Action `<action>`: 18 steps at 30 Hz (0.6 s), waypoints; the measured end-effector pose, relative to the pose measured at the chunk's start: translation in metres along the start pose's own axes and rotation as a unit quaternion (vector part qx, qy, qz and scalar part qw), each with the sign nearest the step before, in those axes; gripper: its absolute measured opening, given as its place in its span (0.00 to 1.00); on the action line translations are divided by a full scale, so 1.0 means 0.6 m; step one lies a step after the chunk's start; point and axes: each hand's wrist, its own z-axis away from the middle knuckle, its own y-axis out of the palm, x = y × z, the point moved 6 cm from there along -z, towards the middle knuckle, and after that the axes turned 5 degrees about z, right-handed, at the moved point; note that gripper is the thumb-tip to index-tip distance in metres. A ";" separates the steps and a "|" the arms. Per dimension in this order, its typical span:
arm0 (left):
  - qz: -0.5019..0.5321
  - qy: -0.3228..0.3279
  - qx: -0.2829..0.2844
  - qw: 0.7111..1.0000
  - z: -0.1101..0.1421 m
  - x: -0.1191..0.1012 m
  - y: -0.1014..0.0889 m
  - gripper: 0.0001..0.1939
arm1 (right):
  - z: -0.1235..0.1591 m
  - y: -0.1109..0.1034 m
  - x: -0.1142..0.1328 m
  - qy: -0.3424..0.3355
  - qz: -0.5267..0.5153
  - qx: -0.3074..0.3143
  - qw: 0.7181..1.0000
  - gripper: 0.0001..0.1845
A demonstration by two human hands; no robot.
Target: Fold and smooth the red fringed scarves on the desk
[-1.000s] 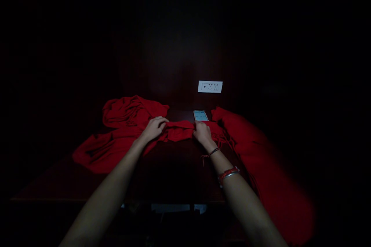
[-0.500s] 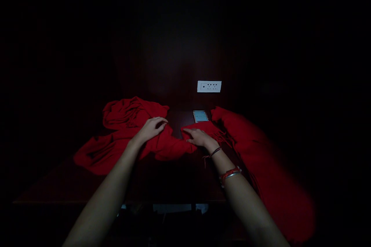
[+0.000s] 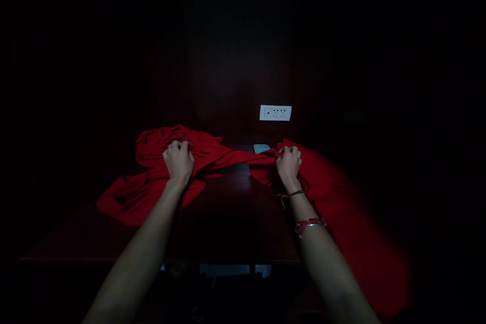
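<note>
A red scarf point(image 3: 228, 158) is stretched across the dark table between my hands. My left hand point(image 3: 179, 161) is closed on its bunched left part, which spreads in loose folds behind and to the left. At the other end, my right hand point(image 3: 289, 163) grips the scarf, pulled into a narrow strip. Some fringe hangs just left of my right wrist, which wears a dark cord and a red-and-silver bracelet. Beside and beyond my right hand lies another long stretch of red cloth point(image 3: 341, 202); whether it joins the scarf I cannot tell.
A lit phone point(image 3: 261, 149) lies at the back of the table, partly behind the stretched scarf. White wall sockets point(image 3: 275, 113) are set above it. The front edge of the table point(image 3: 114, 260) runs below my forearms. Both sides fade into darkness.
My hands have moved apart, the left to the left and the right to the right. Both have closed on the scarf, drawing it taut across the gap and over part of the phone.
</note>
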 end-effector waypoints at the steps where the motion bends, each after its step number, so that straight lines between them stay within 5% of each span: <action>1: 0.001 0.010 0.014 1.000 0.001 -0.004 0.003 0.11 | 0.004 0.013 0.008 -0.030 0.011 0.033 0.999 0.11; 4: 0.017 0.091 0.081 0.992 0.010 -0.040 0.028 0.08 | 0.028 0.041 0.059 -0.180 -0.002 0.086 0.980 0.15; 8: 0.062 0.222 0.190 0.954 0.039 -0.098 0.066 0.09 | 0.077 0.083 0.111 -0.326 0.011 0.211 0.921 0.25; 12: 0.074 0.245 0.303 0.918 0.068 -0.109 0.105 0.10 | 0.101 0.110 0.111 -0.351 0.079 0.306 0.881 0.19; 18: 0.166 0.246 0.286 0.911 0.064 -0.110 0.099 0.12 | 0.090 0.114 0.100 -0.324 0.016 0.363 0.874 0.10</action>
